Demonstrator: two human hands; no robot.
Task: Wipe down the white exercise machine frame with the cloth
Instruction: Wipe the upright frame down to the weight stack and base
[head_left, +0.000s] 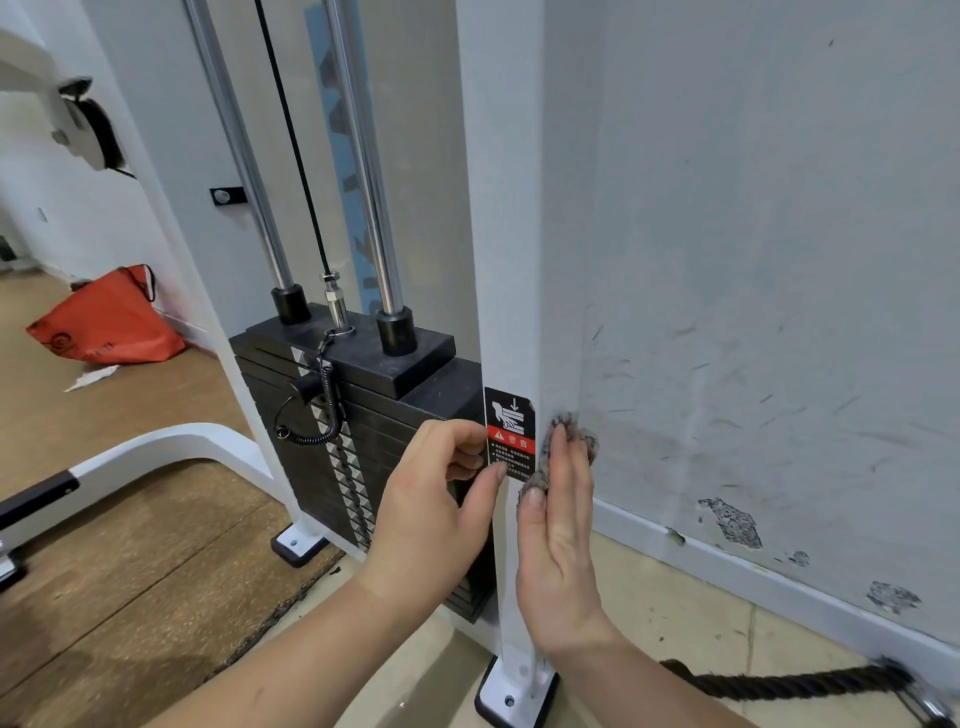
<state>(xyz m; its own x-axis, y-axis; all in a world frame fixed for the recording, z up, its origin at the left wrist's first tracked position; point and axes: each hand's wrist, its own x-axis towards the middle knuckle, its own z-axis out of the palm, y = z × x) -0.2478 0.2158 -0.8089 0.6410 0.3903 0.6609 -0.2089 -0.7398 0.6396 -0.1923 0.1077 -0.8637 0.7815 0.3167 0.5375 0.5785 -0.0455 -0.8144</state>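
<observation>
Cloth (589, 444), soft, light and limp, pressed flat under the straight-fingered right grip (558, 561) against the frame (511, 260), which the left grip (426, 509) pinches alongside; probably best held spread beneath the palm.

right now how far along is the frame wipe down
Done: hard to say. The post above the sticker looks clean, but no wipe marks show.
In hand: the right grip presses the cloth flat against the post's side beside the sticker, and the left grip holds the post's front edge.
Left, likely: the post down to its foot, and the curved rail.
</observation>
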